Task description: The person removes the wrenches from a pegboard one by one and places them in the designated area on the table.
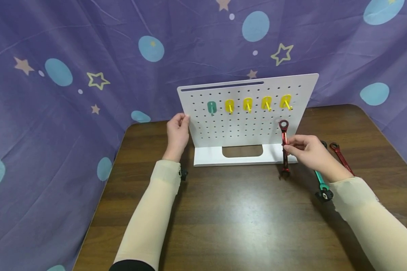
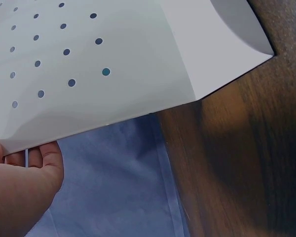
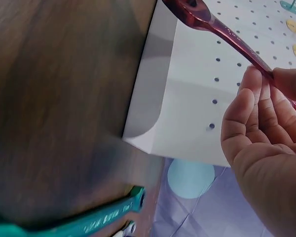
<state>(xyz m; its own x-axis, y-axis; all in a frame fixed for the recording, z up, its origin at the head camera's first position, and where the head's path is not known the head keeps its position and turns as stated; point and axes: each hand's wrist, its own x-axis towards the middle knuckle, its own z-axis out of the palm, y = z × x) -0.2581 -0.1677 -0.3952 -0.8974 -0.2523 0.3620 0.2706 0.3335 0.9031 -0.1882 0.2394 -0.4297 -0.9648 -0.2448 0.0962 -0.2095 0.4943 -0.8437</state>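
Note:
A white pegboard (image 1: pixel 237 131) stands on the table with one green hook (image 1: pixel 211 107) and several yellow hooks (image 1: pixel 247 105) in a row. My left hand (image 1: pixel 178 134) holds the board's left edge; in the left wrist view the fingers (image 2: pixel 52 158) reach behind that edge. Between thumb and fingers, my right hand (image 1: pixel 306 152) pinches a red ratchet wrench (image 1: pixel 285 150) by its middle. The wrench hangs nearly upright before the board's lower right part, ring end up, below the rightmost yellow hook.
Right of the board, a green wrench (image 1: pixel 320 178) and another red wrench (image 1: pixel 341 158) lie on the brown table (image 1: pixel 224 218), partly hidden by my right arm. A purple patterned cloth (image 1: pixel 196 49) hangs behind the table.

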